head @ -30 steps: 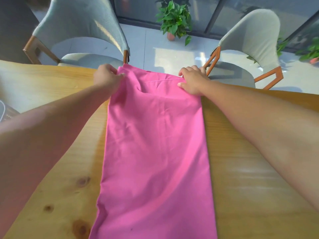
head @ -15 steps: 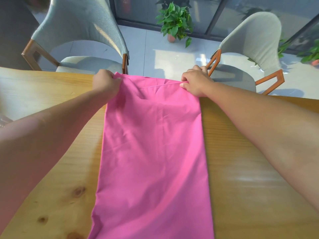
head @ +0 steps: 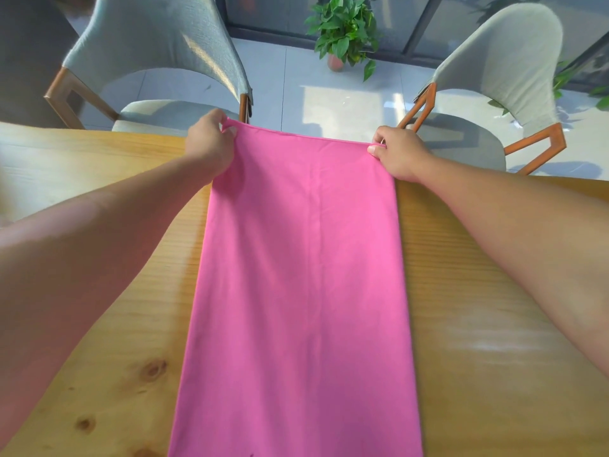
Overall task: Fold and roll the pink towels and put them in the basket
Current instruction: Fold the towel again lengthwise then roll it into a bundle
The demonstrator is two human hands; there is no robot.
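A long pink towel [head: 300,275] lies flat on the wooden table [head: 494,324], running from the near edge of the view to the table's far edge. My left hand [head: 209,143] pinches its far left corner. At the far right corner my right hand [head: 397,151] pinches the towel too. The far hem is stretched straight between both hands, at or just past the table's far edge. No basket is in view.
Two grey upholstered chairs with wooden frames stand beyond the table, one at far left [head: 155,61] and one at far right [head: 494,94]. A potted green plant [head: 342,28] sits on the tiled floor between them.
Both hands have moved apart and away from me, pulling the far hem taut. The fold and wrinkles near the far edge are smoothed out.
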